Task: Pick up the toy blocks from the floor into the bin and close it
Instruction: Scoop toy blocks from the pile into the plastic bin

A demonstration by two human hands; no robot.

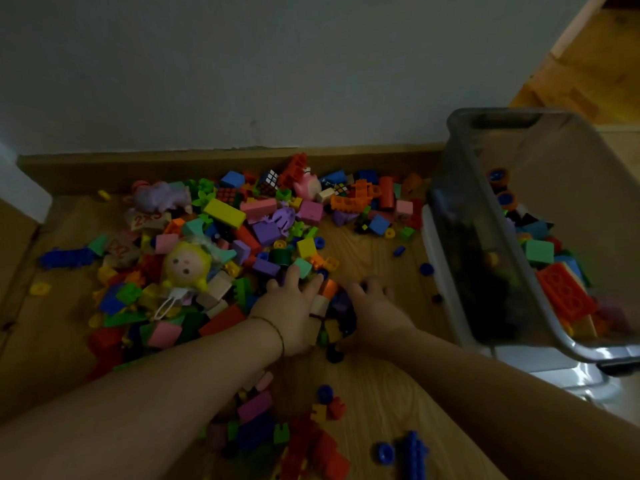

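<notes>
**Both hands in the pile, bin open at three o'clock**

We saw the left hand (289, 311) and the right hand (375, 315) low on the wooden floor (367, 247), close together, with a small clump of blocks (327, 306) caught between them. The left grip was apart: its fingers lay fairly straight and pressed against the clump from the nine o'clock side. The right grip was curled down over the dark pieces on the three o'clock side and clamped on them. A thin bracelet (277, 329) circled the left wrist.

The toy blocks (225, 213) lay mostly on the floor, heaped from nine o'clock round to twelve o'clock of the hands and reaching back to the baseboard (138, 161). More lay scattered at six o'clock, between the forearms, among them a long blue piece (414, 448).

Mixed into the heap were a doll head with yellow hair (188, 265) at ten o'clock, a purple plush toy (157, 197) beyond it, and a Rubik's cube (270, 180) at twelve o'clock.

The clear bin (460, 209) stood at three o'clock, open on top and partly filled; an orange brick (562, 292) and a green block (539, 251) showed inside. A white plastic piece (550, 370) lay under its near edge; we could not tell whether it was the lid.
</notes>
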